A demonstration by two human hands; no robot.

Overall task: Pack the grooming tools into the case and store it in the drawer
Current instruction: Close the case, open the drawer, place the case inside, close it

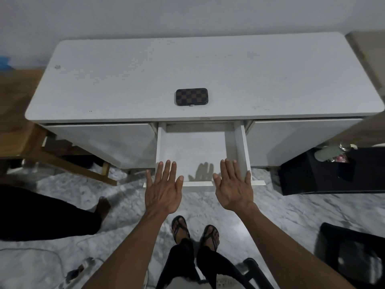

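A plain pale wall filled the top of the view. Against it stood a long white desk with rounded corners and closed white fronts on either side. The floor was grey-white marble, lit dimly and evenly. To the left stood a wooden piece of furniture with slanted legs. To the right sat a black bin holding bottles. A black chair appeared blurred at lower right.

drawer pulled open, bare inside, case alone on desktop
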